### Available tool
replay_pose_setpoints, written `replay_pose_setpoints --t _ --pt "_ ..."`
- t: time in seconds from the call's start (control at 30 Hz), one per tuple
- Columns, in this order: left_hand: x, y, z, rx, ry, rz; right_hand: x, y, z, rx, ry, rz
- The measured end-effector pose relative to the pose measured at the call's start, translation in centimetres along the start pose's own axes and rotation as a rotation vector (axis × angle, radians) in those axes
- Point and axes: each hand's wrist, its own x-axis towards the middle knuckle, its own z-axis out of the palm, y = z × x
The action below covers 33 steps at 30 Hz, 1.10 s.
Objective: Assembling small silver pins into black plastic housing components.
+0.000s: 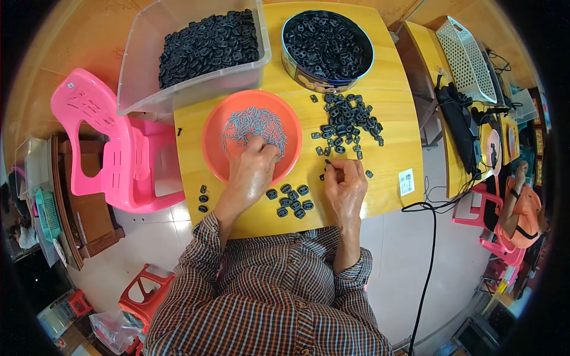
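Note:
My left hand (252, 169) dips into an orange bowl (212, 151), its fingertips pinched together in a pile of thin grey metal springs (252, 123). Whatever the fingertips hold is hidden. My right hand (346, 187) hovers over the yellow table, thumb and fingers closed on a small black cord lock part (328, 162). Just beyond it lies a loose heap of black cord lock parts (344, 117). Between my forearms sits a small group of black two-hole cord locks (290, 202). A few more black pieces (203, 199) lie near the left table edge.
A clear plastic bin (196, 89) and a round tin (326, 83), both full of black parts, stand at the back. A white label (406, 182) lies right. Pink chair (119, 154) at left; black cable (433, 237) and another person's arm (512, 202) at right.

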Motion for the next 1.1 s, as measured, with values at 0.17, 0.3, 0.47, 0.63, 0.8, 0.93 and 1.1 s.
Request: replay_pose_setpoints --t 0.17,0.3,0.47,0.63,0.8,0.93,1.1 --pt "0.3 0.1 0.3 0.139 -0.07 0.007 -1.2 0.5 0.0 0.383 -0.031 0.205" --pt "0.3 0.0 0.4 0.103 -0.071 0.025 -1.4 -0.5 -0.5 0.681 -0.03 0.359" --pt "0.3 0.2 0.6 -0.058 0.02 0.009 -1.2 -1.2 -1.2 0.772 -0.094 0.495" --pt "0.5 -0.1 1.0 -0.249 0.123 0.052 -1.3 -0.4 -1.1 0.949 -0.214 0.609" --pt "0.4 -0.4 1.1 -0.257 0.134 0.051 -1.4 -0.1 -1.0 1.062 -0.247 0.629" --pt "0.6 -0.2 0.8 -0.219 0.106 0.049 -1.3 -0.2 -1.2 1.088 -0.283 0.637" --pt "0.5 0.0 0.8 -0.243 0.123 0.055 -1.3 -0.5 -1.2 1.088 -0.307 0.648"
